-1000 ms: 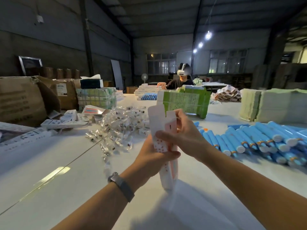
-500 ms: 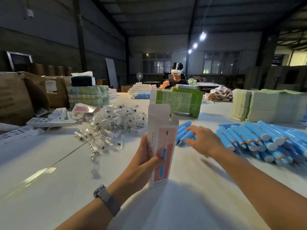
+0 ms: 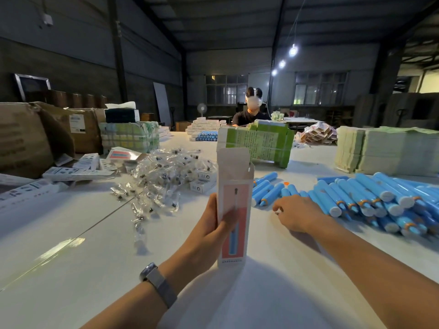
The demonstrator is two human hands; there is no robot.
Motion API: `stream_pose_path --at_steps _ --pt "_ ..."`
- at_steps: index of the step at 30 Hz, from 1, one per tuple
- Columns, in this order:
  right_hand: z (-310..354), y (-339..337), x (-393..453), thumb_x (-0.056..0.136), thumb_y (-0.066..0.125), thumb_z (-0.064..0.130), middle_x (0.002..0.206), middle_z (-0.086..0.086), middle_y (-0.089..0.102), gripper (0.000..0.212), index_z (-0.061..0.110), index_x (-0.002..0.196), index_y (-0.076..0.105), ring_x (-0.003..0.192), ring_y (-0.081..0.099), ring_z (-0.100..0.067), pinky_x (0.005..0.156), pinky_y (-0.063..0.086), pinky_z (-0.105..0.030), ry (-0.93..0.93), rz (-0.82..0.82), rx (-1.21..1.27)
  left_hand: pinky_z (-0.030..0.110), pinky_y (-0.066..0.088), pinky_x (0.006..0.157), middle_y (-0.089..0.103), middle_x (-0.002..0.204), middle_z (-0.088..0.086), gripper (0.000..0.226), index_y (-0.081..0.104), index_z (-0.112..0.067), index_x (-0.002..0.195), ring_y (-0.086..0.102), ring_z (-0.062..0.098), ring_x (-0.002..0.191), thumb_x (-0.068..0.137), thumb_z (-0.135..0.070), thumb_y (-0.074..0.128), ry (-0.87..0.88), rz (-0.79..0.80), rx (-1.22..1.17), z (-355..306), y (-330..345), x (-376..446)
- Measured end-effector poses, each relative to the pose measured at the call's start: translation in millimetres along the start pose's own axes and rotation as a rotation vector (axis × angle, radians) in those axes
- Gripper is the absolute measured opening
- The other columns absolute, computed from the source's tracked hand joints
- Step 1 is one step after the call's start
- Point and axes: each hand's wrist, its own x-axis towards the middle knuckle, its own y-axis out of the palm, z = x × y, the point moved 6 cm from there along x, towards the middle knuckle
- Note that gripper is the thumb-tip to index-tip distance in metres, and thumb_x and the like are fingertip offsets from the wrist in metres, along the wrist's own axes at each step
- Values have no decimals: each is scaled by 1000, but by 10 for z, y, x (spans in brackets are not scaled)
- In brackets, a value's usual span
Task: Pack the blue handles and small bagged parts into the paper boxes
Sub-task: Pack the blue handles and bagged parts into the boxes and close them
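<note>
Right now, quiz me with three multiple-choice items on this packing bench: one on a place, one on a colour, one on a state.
1. Where does the pile of small bagged parts lie relative to the paper box?
A. to its left
B. to its right
C. inside it

2. What colour are the handles?
A. green
B. blue
C. red

3. How is the box's top?
A. taped
B. folded shut
C. open, flap up

Answers: 1 A, the clear bags spread left of the box held upright by the left hand. 2 B, the handles near the right hand are blue. 3 C, the flap stands raised.
</note>
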Motion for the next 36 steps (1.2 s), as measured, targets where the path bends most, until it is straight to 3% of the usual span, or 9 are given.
stream_pose_path --at_steps 4,8,12,15,19,24,29,33,36 --pt "87 -175 -30 79 63 19 104 5 58 39 30 117 63 100 55 -19 84 43 -29 -23 -125 361 24 55 79 69 98 -16 33 48 -39 121 67 12 98 88 -43 49 -1 -9 12 26 -34 10" --pt "151 -456 -108 79 59 2 94 2 64 39 24 110 65 91 60 -24 78 45 -30 -44 -405 605 24 54 80 68 95 -18 35 52 -25 121 65 5 94 89 -38 47 29 -34 31 13 -72 19" --pt "241 -686 -200 87 66 9 96 5 69 24 25 106 65 65 58 -7 67 43 -25 -127 -558 846 27 54 81 67 93 -12 36 55 -19 117 64 9 92 88 -39 45 -4 -29 11 23 -95 40" --pt "375 -887 -333 86 72 13 95 2 70 31 18 115 62 71 60 -16 71 48 -26 -294 -632 1009 28 54 85 67 95 -20 33 53 -22 121 63 7 96 93 -36 44 21 19 70 5 -89 32" --pt "444 -1335 -611 91 67 16 87 5 66 37 19 124 49 76 64 -11 66 53 -22 -423 -848 1225 22 51 82 66 99 -22 37 51 -21 124 62 0 96 95 -43 48 35 40 80 -6 -86 12" --pt "381 -1830 -938 92 61 15 76 15 66 32 28 116 45 68 62 -4 52 45 -20 -506 -982 1655 21 52 80 64 100 -29 49 49 -29 124 62 -1 97 84 -58 51 22 77 98 -11 -49 -1" --pt "362 -1934 -1069 96 57 15 78 16 68 35 23 124 38 65 59 -3 53 44 -23 -514 -1001 1753 21 51 81 65 100 -25 28 56 -47 114 63 2 96 88 -53 51 36 72 116 -68 -30 -20" --pt "351 -2004 -1131 96 58 18 78 15 68 34 22 124 39 69 60 -5 54 44 -21 -530 -1006 1773 22 52 80 65 102 -21 37 54 -34 120 64 4 98 87 -52 53 45 76 107 -86 -30 -25" --pt "519 -2034 -1238 92 62 7 79 8 64 39 17 120 37 66 61 -8 54 47 -23 -691 -1019 1482 22 53 79 66 101 -21 36 53 -30 121 64 5 99 90 -47 54 48 80 117 -76 -31 -21"
